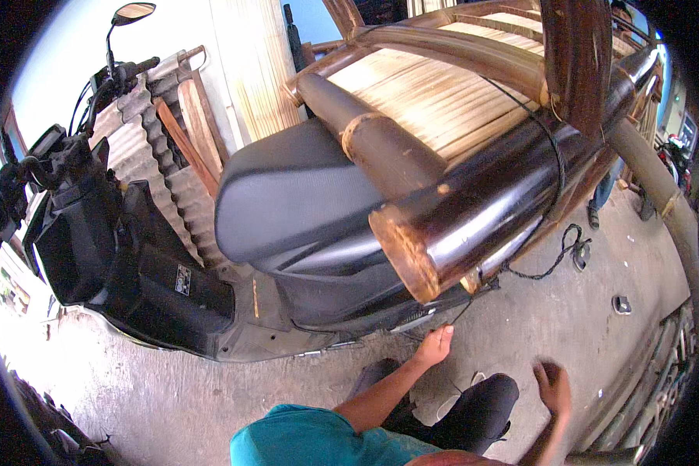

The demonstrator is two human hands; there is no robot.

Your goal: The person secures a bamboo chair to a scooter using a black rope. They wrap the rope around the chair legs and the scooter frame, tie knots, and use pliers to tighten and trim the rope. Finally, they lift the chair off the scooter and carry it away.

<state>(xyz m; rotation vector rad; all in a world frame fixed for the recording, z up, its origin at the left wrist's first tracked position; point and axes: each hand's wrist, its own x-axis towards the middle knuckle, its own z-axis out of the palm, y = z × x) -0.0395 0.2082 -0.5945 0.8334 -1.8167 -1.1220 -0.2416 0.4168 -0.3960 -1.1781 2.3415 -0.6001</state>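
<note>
The left hand (435, 346) had its fingers closed on a thin black cord (461, 312), stretched straight toward the glossy dark-brown bamboo frame (489, 210) atop the black scooter (283, 190). I couldn't tell whether the blurred right hand (553, 388) held anything. One small black-and-white label (182, 280) was unreadable.

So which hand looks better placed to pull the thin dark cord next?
Probably the left hand: it grips the thin dark cord, which runs up toward the bamboo frame. The right hand, blurred, is off to the side, with no cord visible in it.
</note>
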